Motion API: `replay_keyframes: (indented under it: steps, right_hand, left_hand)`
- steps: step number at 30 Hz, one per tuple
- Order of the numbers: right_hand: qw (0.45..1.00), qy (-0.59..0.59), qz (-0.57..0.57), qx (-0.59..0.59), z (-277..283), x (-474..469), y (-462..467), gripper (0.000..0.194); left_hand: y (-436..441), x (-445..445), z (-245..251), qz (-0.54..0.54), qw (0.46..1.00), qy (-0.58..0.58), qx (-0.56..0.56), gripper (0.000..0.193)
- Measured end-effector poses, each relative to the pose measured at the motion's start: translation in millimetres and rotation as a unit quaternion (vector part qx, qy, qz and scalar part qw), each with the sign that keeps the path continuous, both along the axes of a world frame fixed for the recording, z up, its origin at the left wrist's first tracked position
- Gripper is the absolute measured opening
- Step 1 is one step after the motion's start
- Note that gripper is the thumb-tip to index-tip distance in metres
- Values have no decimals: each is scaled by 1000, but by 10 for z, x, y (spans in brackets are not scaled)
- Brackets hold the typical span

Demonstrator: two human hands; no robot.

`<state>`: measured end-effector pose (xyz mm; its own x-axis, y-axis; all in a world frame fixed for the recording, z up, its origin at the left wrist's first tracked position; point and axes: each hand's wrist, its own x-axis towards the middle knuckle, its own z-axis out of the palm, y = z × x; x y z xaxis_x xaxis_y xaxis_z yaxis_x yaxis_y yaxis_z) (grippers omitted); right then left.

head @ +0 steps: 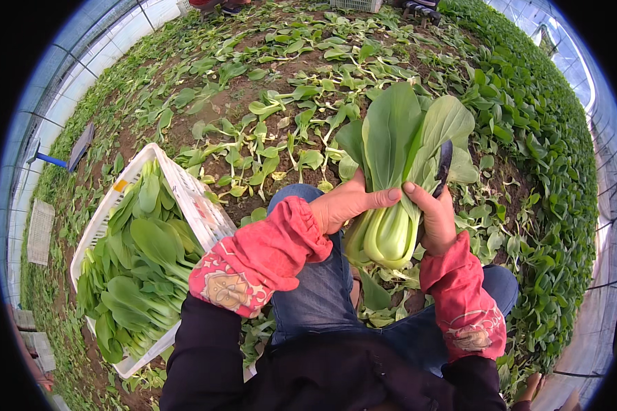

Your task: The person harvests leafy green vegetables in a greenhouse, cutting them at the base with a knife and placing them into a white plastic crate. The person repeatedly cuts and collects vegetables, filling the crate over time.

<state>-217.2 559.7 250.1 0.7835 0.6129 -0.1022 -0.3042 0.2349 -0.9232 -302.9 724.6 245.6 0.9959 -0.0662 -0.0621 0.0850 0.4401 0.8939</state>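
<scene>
A head of bok choy (391,241) is gripped between both hands above my knees, its pale base towards me and its broad leaves pointing away. My left hand (347,203) wraps its left side, thumb laid across the stalks. On the right side, my right hand (434,213) presses its thumb to the stalks. A dark curved blade (445,162) sticks up from the right hand beside the leaves; its handle is hidden. To my left, a tilted white plastic crate (185,192) holds many heads of bok choy (144,287).
Cut leaves (267,138) litter the soil ahead. Standing greens (540,216) grow densely on the right. A blue-handled tool (51,159) and another crate (41,231) are far left. Other people's feet (231,9) flank a crate (357,4) ahead; someone's hand (532,385) shows lower right.
</scene>
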Motion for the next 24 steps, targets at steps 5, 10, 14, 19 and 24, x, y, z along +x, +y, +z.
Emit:
replay_keyframes:
  steps: [5, 10, 14, 19, 24]
  right_hand:
    - [972, -212, -1, -98, 227, 98, 157, 68]
    - [986, -90, 86, -112, 487, 291, -147, 76]
    - [987, -64, 10, -149, 623, 371, -295, 52]
    - [962, -94, 136, -219, 412, 194, -224, 27]
    - [975, -71, 159, -135, 118, -39, -22, 60]
  left_hand:
    - [-100, 118, -90, -29, 994, 35, -104, 65]
    - [-99, 0, -252, 21, 940, 52, -336, 59]
    - [171, 21, -312, 19, 877, -59, -477, 57]
    - [332, 5, -271, 17, 858, -193, -476, 62]
    - [382, -52, -160, 145, 834, -198, -495, 65]
